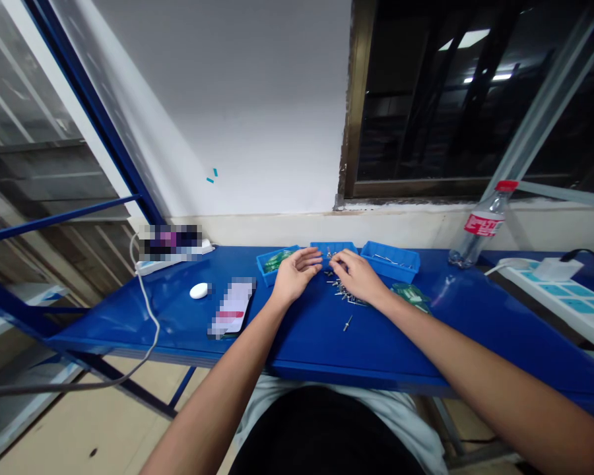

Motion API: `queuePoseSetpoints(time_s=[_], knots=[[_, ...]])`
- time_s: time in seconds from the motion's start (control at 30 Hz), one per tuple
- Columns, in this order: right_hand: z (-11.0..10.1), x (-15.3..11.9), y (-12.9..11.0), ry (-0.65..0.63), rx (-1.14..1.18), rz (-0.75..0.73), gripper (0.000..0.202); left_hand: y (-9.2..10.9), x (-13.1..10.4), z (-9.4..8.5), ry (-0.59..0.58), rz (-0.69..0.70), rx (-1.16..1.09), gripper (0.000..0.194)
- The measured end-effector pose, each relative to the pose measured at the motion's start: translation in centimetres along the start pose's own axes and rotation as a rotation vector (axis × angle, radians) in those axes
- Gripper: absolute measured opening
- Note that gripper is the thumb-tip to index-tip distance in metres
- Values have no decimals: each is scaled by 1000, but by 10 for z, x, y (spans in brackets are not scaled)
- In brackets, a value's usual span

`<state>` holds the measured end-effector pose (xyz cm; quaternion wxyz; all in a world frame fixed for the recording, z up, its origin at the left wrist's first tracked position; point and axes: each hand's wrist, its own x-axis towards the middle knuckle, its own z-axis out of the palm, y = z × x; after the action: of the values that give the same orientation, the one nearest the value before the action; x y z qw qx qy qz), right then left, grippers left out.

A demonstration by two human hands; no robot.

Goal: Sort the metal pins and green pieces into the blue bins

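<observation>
My left hand (297, 272) is above the blue table, fingers stretched out and slightly bent, with nothing visible in it. Facing it, my right hand (355, 274) has its thumb and fingers curled into a pinch; whatever they hold is too small to make out. Beneath the right hand lies a pile of metal pop rivets (349, 295), partly covered by it. A single rivet (347, 323) lies apart, closer to the front edge. Just beyond both hands is the middle blue bin (334, 247), with small metal pieces showing near its front.
A left blue bin (261, 264) holds green packets; a right one (393, 269) contains thin metal pieces. Green packets (410, 297) lie right of the pile. Around them are a phone (235, 307), white oval object (198, 290), bottle (480, 227), power strip (569, 297) and cable (153, 323).
</observation>
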<state>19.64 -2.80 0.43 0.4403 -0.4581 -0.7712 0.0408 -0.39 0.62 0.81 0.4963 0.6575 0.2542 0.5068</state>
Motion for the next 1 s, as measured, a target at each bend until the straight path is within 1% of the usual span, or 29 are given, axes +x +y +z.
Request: queuePoseSetpoints(time_s=[0.07, 0.17, 0.3, 0.37, 0.43, 0.5, 0.53, 0.57, 0.63, 0.73, 0.77, 0.8, 0.9, 1.0], knots=[[-1, 4, 3, 40, -15, 47, 20, -2, 1, -1, 42, 4, 25, 47], [-5, 8, 6, 77, -40, 67, 21, -5, 3, -4, 81, -14, 65, 43], [-19, 9, 9, 123, -90, 112, 21, -7, 3, -5, 114, -54, 73, 39], [-30, 7, 14, 144, -199, 164, 18, -7, 3, -5, 133, -68, 89, 38], [-42, 3, 22, 173, -402, 246, 16, -6, 3, -4, 143, -73, 112, 39], [-53, 0, 29, 156, -572, 332, 19, -5, 3, -3, 147, -69, 134, 40], [-57, -2, 32, 136, -618, 348, 22, -5, 3, -3, 147, -67, 142, 41], [-59, -2, 33, 98, -629, 338, 24, -4, 3, -3, 146, -66, 150, 41], [-57, -3, 32, -10, -559, 241, 22, -3, 2, -3, 142, -64, 165, 41], [-43, -3, 23, -195, -349, -24, 13, -3, 1, -3, 136, -57, 188, 40], [-36, -4, 20, -240, -299, -105, 15, -3, 1, -3, 134, -54, 195, 40], [-29, -4, 17, -274, -272, -153, 18, -3, 1, -3, 132, -51, 200, 40], [-11, -6, 10, -321, -276, -162, 20, -4, 0, -4, 121, -43, 216, 39], [-2, -7, 8, -312, -297, -146, 19, -7, -1, -5, 101, -31, 234, 35]])
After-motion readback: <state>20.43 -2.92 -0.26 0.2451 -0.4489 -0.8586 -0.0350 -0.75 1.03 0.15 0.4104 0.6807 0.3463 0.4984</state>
